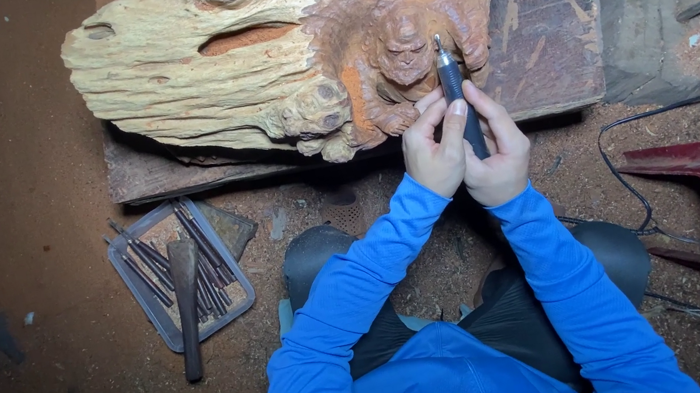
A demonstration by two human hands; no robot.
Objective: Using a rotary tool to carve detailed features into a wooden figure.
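Both hands wrapped around a dark rotary carving handpiece (pixel 457 96), held near upright. Left hand (pixel 433 151) and right hand (pixel 496 152) pressed together, thumbs and fingers clamped on the tool body. Bit tip sits just above the hands, touching the reddish carved figure (pixel 403 48) on the pale wood log (pixel 248 51). Log rests on a dark plank (pixel 546 28) beyond the hands. Well left of the left hand: clear tray (pixel 162 316) of chisels, wooden-handled tool (pixel 187 302) across it. Right of the right hand: black cable (pixel 644 121) on the dirt floor (pixel 40 232).
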